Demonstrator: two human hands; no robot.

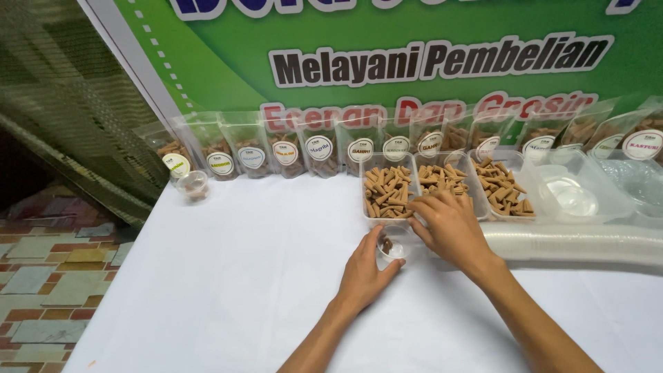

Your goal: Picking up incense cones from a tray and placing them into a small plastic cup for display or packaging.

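A row of clear pouches [319,153] is leaning against a green banner [387,41] along the back of the white table [228,290]. A lone small cup [193,184] is sitting at the left. Stacked cups [573,243] are lying sideways at the right, near empty clear tubs [587,186].

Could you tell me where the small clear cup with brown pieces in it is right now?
The small clear cup sits mid-table in the left hand, just before the leftmost tray.

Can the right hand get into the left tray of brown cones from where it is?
Probably yes: the right hand rests at the open-topped left tray, its cones uncovered; the left hand holds the small cup lower down.
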